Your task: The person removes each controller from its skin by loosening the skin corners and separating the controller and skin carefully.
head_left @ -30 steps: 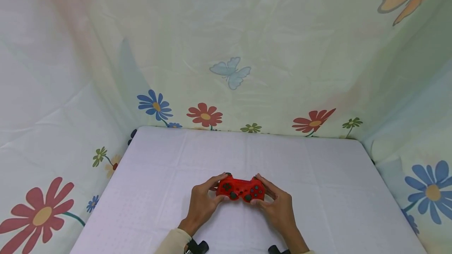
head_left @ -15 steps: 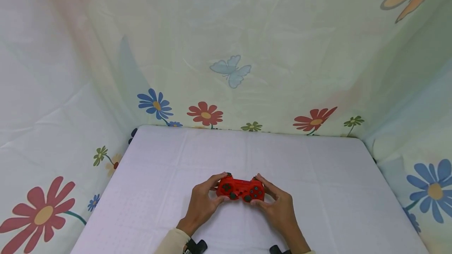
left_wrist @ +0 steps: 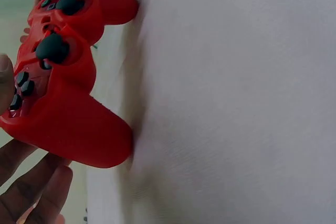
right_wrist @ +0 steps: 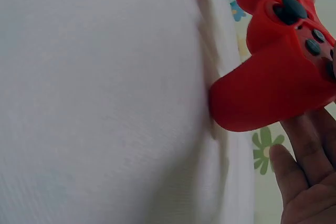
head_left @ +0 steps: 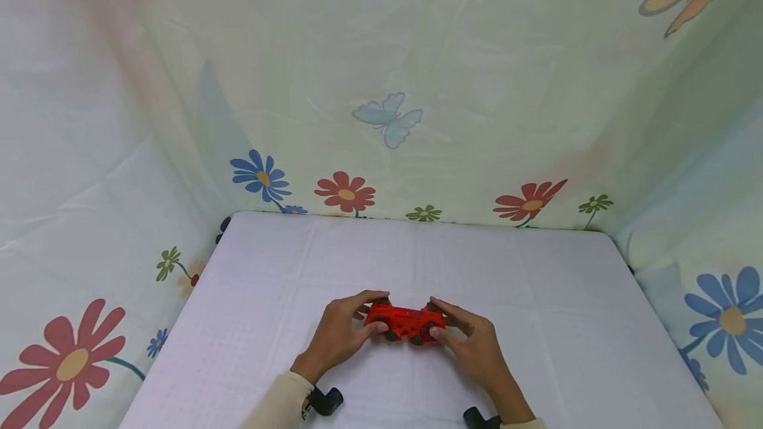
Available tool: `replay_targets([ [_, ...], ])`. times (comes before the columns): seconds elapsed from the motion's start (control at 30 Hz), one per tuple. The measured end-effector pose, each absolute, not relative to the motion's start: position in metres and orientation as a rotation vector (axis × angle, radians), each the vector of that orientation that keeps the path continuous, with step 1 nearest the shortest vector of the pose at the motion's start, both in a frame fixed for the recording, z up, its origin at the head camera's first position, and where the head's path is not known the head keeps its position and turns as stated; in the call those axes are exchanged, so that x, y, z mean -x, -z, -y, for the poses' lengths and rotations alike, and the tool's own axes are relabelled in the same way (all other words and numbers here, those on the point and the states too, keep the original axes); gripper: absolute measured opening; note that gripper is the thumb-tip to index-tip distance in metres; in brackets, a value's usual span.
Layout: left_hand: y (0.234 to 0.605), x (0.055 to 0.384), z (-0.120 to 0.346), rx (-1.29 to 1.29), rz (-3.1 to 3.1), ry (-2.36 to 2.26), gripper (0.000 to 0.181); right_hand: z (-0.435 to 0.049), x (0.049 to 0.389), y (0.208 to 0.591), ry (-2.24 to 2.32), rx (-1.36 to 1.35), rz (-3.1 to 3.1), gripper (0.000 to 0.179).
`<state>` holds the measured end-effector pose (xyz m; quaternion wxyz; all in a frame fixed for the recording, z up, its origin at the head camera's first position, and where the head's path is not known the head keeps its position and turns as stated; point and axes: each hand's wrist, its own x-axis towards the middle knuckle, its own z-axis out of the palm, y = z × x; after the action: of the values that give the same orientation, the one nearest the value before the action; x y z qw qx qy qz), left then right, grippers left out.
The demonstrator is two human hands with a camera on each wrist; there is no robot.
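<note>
A red game controller [head_left: 407,320] with black thumbsticks and buttons is held between both hands over the white table. My left hand [head_left: 342,330] grips its left end, thumb on the face near the direction pad and index finger at the top shoulder. On the other end, my right hand [head_left: 475,343] has its thumb on the face buttons and its index finger along the top edge. In the left wrist view the controller [left_wrist: 73,87] is tilted, its grip ends right at the cloth. The right wrist view shows fingers [right_wrist: 299,161] under the controller body.
A white cloth covers the table [head_left: 268,263]. Behind it and at both sides hang pale curtains [head_left: 477,85] printed with flowers and butterflies. Black wrist cameras [head_left: 326,401] sit on both wrists, below the cream sleeves.
Both thumbs have moved inward onto the controller's face, and the controller has tipped slightly. The wrists have spread a little apart. Both hands keep their hold.
</note>
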<state>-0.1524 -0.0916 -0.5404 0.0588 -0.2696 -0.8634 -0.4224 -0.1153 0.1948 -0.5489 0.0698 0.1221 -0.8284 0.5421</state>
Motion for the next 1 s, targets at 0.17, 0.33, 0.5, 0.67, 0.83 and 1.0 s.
replay_targets([
  [0.17, 0.532, 0.157, 0.092, 0.851, 2.685, 1.264, 0.052, -0.200, 0.119, 0.543, -1.673, -0.346, 2.579, 0.054],
  [0.33, 0.525, 0.163, 0.092, 0.896, 2.747, 1.292, 0.045, -0.203, 0.121, 0.540, -1.699, -0.344, 2.637, 0.053],
  [0.5, 0.520, 0.169, 0.094, 0.941, 2.805, 1.334, 0.039, -0.207, 0.124, 0.539, -1.709, -0.412, 2.666, 0.053],
  [0.67, 0.517, 0.175, 0.096, 0.972, 2.833, 1.402, 0.035, -0.209, 0.127, 0.537, -1.763, -0.406, 2.698, 0.051],
  [0.83, 0.516, 0.176, 0.095, 0.971, 2.830, 1.437, 0.032, -0.209, 0.127, 0.533, -1.803, -0.407, 2.696, 0.047],
  [1.0, 0.512, 0.172, 0.094, 0.934, 2.811, 1.396, 0.032, -0.208, 0.125, 0.528, -1.760, -0.434, 2.657, 0.047],
])
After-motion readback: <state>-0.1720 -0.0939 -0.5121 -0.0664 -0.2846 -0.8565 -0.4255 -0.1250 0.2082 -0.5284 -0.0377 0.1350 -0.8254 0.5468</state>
